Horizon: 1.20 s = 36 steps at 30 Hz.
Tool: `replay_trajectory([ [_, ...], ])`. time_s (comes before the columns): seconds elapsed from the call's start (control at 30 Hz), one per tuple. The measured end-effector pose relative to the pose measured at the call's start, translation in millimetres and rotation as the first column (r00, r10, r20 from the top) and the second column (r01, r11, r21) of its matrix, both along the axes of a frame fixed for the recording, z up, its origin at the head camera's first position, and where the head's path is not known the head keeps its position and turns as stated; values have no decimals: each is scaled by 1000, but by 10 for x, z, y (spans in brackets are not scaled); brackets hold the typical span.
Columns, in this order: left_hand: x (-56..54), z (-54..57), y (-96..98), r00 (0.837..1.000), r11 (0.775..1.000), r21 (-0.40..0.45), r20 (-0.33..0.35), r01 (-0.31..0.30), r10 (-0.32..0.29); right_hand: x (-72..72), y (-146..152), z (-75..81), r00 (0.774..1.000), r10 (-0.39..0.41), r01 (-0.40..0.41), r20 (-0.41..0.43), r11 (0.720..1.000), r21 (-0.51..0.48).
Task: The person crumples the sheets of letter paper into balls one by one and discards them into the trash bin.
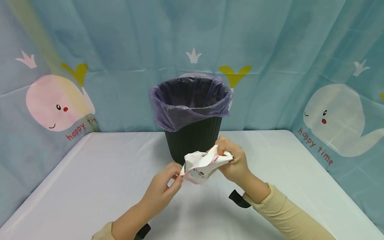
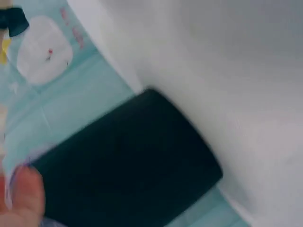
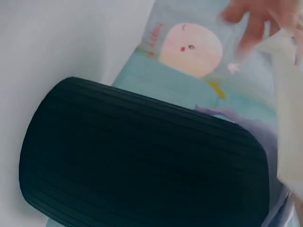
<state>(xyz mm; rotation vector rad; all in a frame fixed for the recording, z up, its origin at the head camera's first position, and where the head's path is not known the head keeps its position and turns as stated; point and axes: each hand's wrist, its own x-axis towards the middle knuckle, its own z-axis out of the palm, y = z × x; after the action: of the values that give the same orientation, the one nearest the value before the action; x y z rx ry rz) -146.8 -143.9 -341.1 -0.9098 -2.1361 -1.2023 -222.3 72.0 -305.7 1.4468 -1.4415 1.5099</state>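
Observation:
A crumpled white paper bag [image 1: 199,168] with pink print is held up between both hands, in front of a dark bin. My right hand [image 1: 235,163] grips its right end, thumb pressed on the paper. At the lower left corner, the thumb and forefinger of my left hand [image 1: 163,188] pinch the edge. Only a pale strip of the paper bag [image 3: 288,118] shows at the right of the right wrist view, with the blurred left hand [image 3: 265,21] above it. In the left wrist view, fingertips [image 2: 27,191] show at the lower left.
Just behind the hands stands the dark ribbed bin [image 1: 192,140], lined with a purple plastic bag [image 1: 183,118] folded over its rim. It stands on a white-covered table [image 1: 90,186]. Blue curtains [image 1: 126,40] with whale prints enclose the back and sides.

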Motion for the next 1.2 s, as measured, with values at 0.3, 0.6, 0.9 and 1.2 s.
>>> replay_trajectory([
  [0.3, -75, 113, 131, 961, 955, 252, 183, 157, -207, 46, -134, -9, 1000, 14, -11, 25, 990, -143],
  [0.6, -227, 359, 388, 923, 855, 513, 360, -77, -133, 27, -322, -37, 988, -142, 132, -68, 983, -130],
  [0.9, -272, 452, 597, 842, 727, 639, 515, -252, -161, -26, -354, -73, 910, -265, 238, -320, 964, -120],
  [1.2, -426, 312, 703, 963, 759, 602, 239, -250, 127, -53, -547, -190, 924, -359, 331, -129, 923, -198],
])
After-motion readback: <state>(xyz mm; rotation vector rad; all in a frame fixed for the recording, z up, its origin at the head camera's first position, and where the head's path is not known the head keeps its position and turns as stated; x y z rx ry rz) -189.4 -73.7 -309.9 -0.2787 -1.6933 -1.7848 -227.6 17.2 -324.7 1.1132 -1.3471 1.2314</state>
